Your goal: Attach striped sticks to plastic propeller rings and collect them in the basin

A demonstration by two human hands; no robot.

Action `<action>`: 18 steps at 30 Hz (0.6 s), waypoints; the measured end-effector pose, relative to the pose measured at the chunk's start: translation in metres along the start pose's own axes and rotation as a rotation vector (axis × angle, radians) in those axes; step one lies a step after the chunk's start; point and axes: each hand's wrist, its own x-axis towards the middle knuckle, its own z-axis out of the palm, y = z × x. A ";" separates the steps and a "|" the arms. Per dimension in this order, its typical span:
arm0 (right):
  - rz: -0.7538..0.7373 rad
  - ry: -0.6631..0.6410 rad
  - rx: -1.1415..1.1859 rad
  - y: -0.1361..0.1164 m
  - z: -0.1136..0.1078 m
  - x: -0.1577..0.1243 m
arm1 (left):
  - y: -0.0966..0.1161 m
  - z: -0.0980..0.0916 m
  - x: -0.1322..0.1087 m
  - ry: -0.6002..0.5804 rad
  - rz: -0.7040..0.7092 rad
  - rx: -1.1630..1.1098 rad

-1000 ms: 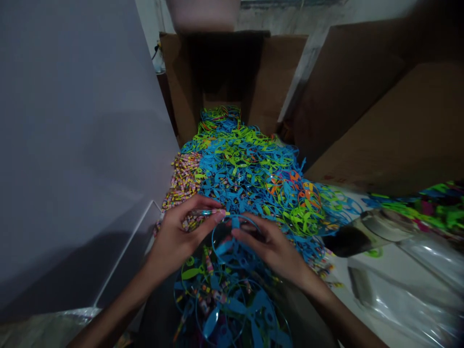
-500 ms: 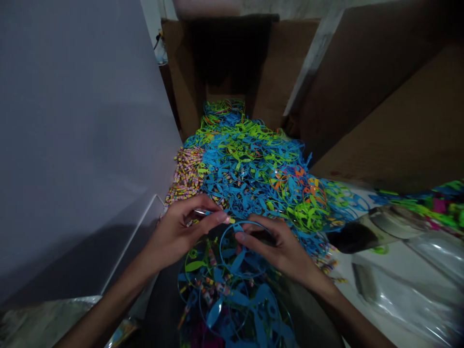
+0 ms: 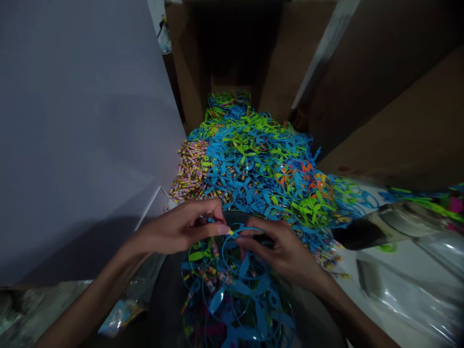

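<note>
My left hand (image 3: 188,227) pinches a small patterned stick-like piece with a yellow tip (image 3: 231,232); most of the piece is hidden by the fingers. Between thumb and fingers of my right hand (image 3: 281,246) is the rim of a blue ringed propeller (image 3: 245,265). The yellow tip meets the ring's near left side by my right fingertips, though I cannot tell whether the two are joined. Below both hands, a dark tub (image 3: 165,295) holds blue and green ringed propellers mixed with patterned sticks.
Ahead lies a big heap of blue and green ringed propellers (image 3: 261,164), spilling from a cardboard box (image 3: 297,58). Small patterned sticks (image 3: 192,162) are piled at its left. A pale panel (image 3: 87,121) stands left. Clear plastic bags (image 3: 409,290) lie at right.
The yellow-tipped piece and the blue ring have come together, where a small gap showed before. My left wrist has turned flatter. The whole view has tilted slightly.
</note>
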 end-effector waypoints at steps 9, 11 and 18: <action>-0.048 0.009 -0.139 0.005 0.010 -0.003 | 0.000 0.005 -0.001 -0.040 0.055 0.186; -0.038 0.001 -0.129 0.006 0.013 -0.004 | -0.003 0.007 -0.001 -0.042 0.055 0.162; -0.001 -0.190 -0.152 -0.004 -0.006 -0.004 | -0.015 0.002 -0.001 -0.100 0.131 0.065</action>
